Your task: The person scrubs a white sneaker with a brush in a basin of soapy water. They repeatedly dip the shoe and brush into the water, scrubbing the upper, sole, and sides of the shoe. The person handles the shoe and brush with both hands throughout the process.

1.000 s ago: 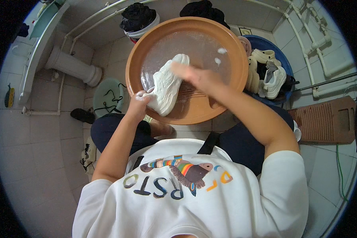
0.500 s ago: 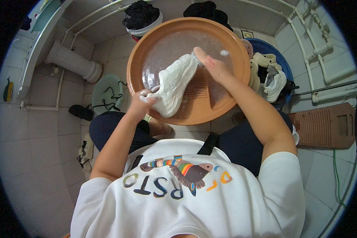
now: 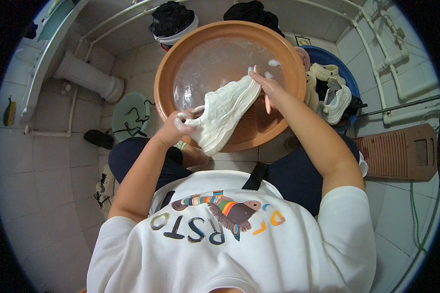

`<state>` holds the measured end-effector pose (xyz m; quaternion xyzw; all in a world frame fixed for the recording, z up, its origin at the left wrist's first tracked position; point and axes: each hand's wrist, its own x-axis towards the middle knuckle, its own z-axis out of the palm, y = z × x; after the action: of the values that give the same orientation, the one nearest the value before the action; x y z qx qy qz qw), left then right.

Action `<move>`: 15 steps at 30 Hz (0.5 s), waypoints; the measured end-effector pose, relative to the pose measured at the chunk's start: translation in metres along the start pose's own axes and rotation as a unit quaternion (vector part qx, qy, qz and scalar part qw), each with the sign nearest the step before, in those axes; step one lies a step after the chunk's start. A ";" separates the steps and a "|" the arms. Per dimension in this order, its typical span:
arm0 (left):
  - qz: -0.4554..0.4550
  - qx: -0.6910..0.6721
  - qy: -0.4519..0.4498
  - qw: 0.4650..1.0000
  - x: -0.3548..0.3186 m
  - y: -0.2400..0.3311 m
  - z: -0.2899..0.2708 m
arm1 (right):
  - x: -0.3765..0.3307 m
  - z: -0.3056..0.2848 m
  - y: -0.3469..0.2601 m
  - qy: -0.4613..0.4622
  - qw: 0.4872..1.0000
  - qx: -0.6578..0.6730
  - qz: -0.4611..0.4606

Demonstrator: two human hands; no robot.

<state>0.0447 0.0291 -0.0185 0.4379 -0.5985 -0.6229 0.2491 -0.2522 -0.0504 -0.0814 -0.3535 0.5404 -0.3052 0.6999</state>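
White shoe (image 3: 227, 112) in 2 hands (image 3: 173, 129), orange basin (image 3: 163, 78)

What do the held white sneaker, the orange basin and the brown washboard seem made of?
White sneaker: perhaps synthetic leather; smooth, with a wet sheen.
Orange basin: likely plastic, slightly glossy, given its smooth, rounded rim.
Brown washboard: plastic or wood; its dull ridged face leaves that open.

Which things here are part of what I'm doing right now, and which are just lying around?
In use: white shoe, left hand; pink brush-like tool, right hand; orange basin.

Apparently lying around: brown washboard; dark shoe; white bucket with black cloth.
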 end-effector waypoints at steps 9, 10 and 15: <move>-0.047 0.095 0.066 0.992 0.027 0.010 0.004 | 0.033 -0.023 0.023 0.016 0.998 0.044 -0.044; -0.041 0.213 0.075 0.973 0.034 0.010 0.006 | 0.024 -0.014 0.015 0.030 0.997 0.049 -0.043; -0.003 0.466 0.085 0.881 0.056 0.041 0.055 | -0.021 0.018 -0.023 0.076 0.991 -0.027 -0.105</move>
<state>-0.0375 0.0050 0.0018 0.5567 -0.7946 -0.2337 0.0642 -0.2409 -0.0434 -0.0483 -0.4023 0.5602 -0.3882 0.6112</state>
